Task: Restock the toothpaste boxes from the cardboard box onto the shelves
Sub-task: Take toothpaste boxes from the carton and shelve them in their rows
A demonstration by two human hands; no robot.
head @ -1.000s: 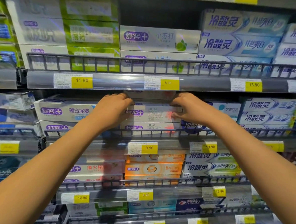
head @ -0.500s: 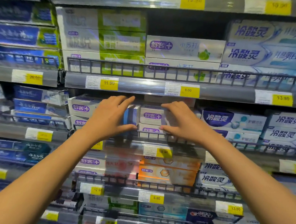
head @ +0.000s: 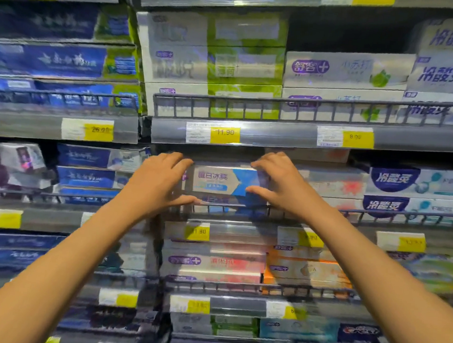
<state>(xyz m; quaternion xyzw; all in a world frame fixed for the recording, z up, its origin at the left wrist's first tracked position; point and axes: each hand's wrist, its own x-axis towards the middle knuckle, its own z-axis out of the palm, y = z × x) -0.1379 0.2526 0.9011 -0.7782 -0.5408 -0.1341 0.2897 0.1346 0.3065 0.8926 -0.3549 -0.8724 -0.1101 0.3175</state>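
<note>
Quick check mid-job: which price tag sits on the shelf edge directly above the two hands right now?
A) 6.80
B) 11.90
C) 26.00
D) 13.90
B: the yellow 11.90 tag is on the shelf rail just above the left hand and right hand, which frame the white-and-blue toothpaste box.

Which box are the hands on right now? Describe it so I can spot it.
Find the yellow 11.90 price tag on the grey shelf rail. Directly below, between the left hand and right hand, sits the toothpaste box: white with a blue right end, unlike its red-marked right neighbours.
</note>
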